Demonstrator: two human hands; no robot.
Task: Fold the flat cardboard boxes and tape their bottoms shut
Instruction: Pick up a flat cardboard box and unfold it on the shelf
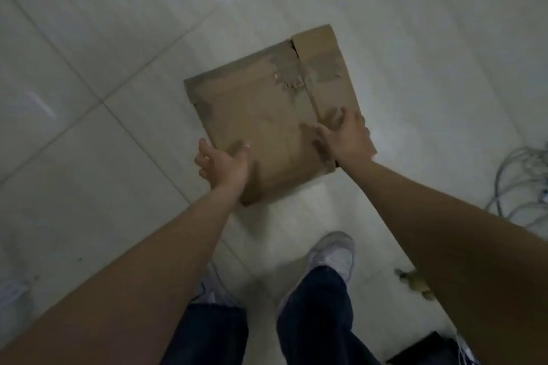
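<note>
1. One cardboard box (pixel 267 115), flattened, sits mid-scene over the tiled floor (pixel 118 38). Its inside is shut from view and torn tape scraps (pixel 296 74) cross the far end.
2. Left hand (pixel 222 166) is on the near-left edge, thumb on top. Its fingers seem to run beneath, though blur makes that unsure.
3. Right hand (pixel 347 139) is at the near-right corner, fingers spread across the top face.
4. The count is one box, two hands and two pale shoes (pixel 332 255) nearer in.
5. One tangle of grey cables (pixel 522 187) lies far right.
</note>
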